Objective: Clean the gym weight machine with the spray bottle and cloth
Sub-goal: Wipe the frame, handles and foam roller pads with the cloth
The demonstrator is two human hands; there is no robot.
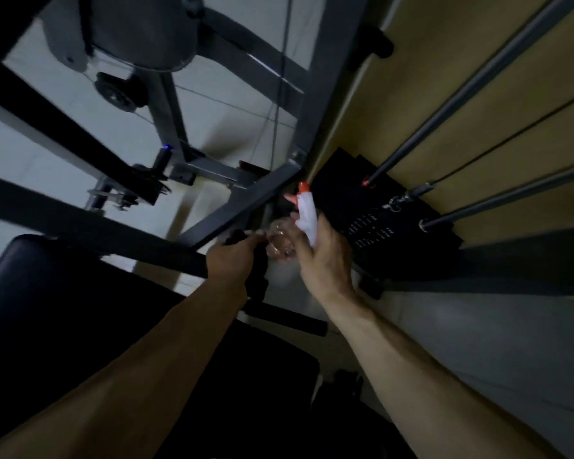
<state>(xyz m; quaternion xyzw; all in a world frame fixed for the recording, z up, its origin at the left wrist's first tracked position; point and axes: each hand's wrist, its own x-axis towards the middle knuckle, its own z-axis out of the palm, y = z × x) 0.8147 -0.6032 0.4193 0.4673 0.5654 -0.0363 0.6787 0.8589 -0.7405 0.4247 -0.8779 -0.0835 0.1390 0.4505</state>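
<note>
Head view: my right hand (323,260) is wrapped round the neck of the bottle (306,215), fingers curled about it just below the white trigger head. The orange nozzle points up and away, toward the corner where the grey frame (246,207) meets the black weight stack (381,207). The bottle's clear body lies between my two hands. My left hand (232,256) is closed in a fist on the dark cloth (257,276), which hangs down from it just beside the bottle. Two rods (478,81) rise from the stack along a tan panel (444,61). The dark seat (47,293) lies at lower left, beside my left forearm. Everything is dim and somewhat blurred.
</note>
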